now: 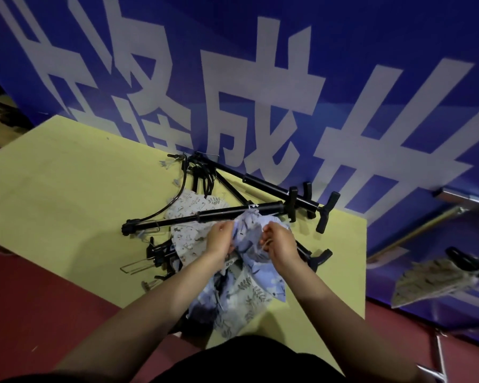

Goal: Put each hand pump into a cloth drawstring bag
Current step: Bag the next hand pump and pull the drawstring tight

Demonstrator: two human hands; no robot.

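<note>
two bare hands at frame centre, left hand [221,239] and right hand [281,244] each pinching a pale blue drawstring bag [250,239], black hand pumps [205,217] on yellow counter [67,189]

My left hand [221,239] and my right hand [278,243] pinch the soft blue cloth bag [249,230] in the middle of the frame. It looks thin and wrinkly, with little dark prints on it. Under it lie more cloth bags [190,239], pale and matt, with small leaf prints. The pump [213,215] just above my hands looks like smooth black metal with a bit of shine. Its handle [292,203], to the right, looks like dull black plastic. A thin shiny wire foot [134,268] shows at the lower left of the pile. The table [67,194] is flat, smooth and matt yellow. The blue banner [260,51] across the top looks smooth with a soft shine.
</note>
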